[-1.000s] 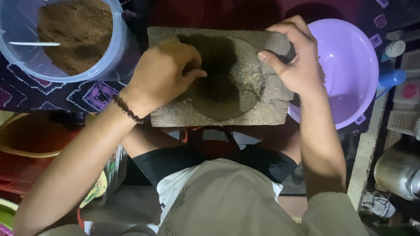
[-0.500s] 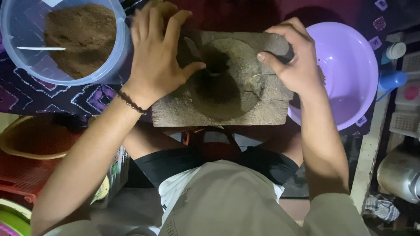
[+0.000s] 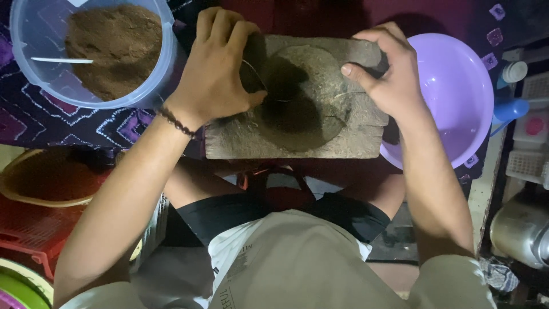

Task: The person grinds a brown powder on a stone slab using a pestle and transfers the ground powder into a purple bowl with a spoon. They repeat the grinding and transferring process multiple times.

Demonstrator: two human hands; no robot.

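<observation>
Seen from above, a rough grey rectangular stone slab (image 3: 297,103) with a round hollow lies at the upper centre of the frame, its long axis running left to right. The left hand (image 3: 220,74) curls closed over the slab's upper left edge around something dark I cannot make out, while the right hand (image 3: 389,80) grips the upper right corner, thumb pointing inward. The hollow looks dark and nearly bare, whereas the clear plastic tub (image 3: 34,80) at upper left holds much brown powder and the lilac plastic bowl (image 3: 457,97) at right sits empty, so the work seems partway through.
</observation>
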